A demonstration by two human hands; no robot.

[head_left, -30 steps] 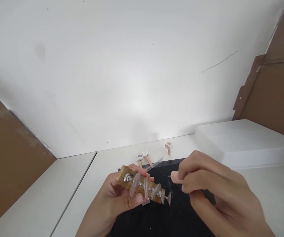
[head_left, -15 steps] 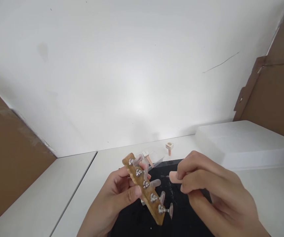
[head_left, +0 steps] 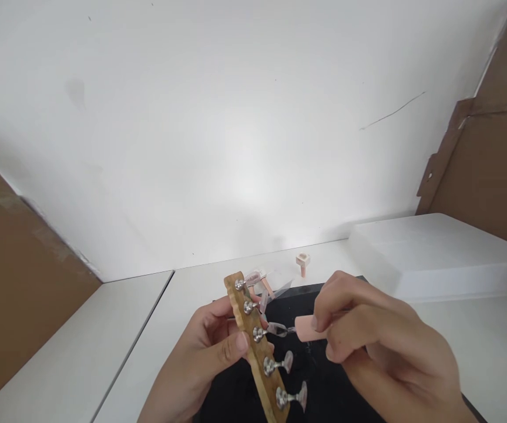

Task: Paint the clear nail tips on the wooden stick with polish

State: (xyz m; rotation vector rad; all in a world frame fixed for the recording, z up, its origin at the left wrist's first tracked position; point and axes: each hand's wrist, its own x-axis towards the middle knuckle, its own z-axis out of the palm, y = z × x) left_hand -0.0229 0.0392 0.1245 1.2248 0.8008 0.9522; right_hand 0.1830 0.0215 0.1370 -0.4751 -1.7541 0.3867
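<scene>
My left hand (head_left: 211,352) is closed around a wooden nail display stand (head_left: 259,358), thumb on its near edge. Several metal posts stick out of the stand, each bearing a clear false nail, such as the lowest one (head_left: 302,397). Between the fingers of my right hand (head_left: 380,346) is a nail polish brush with a pink cap (head_left: 308,328). Its thin dark tip meets, or nearly meets, the middle false nail (head_left: 276,329); actual contact is hard to make out.
Below the hands lies a black mat (head_left: 239,390). Behind it stand small pink-stemmed pieces with whitish tops, one (head_left: 303,262) by itself. A white box (head_left: 447,252) sits at right. Brown cardboard (head_left: 500,170) and a white wall (head_left: 235,117) bound the table (head_left: 160,335).
My right hand has brought the brush leftward to the middle false nail. My left hand has turned the stand, so its posts now point more to the right.
</scene>
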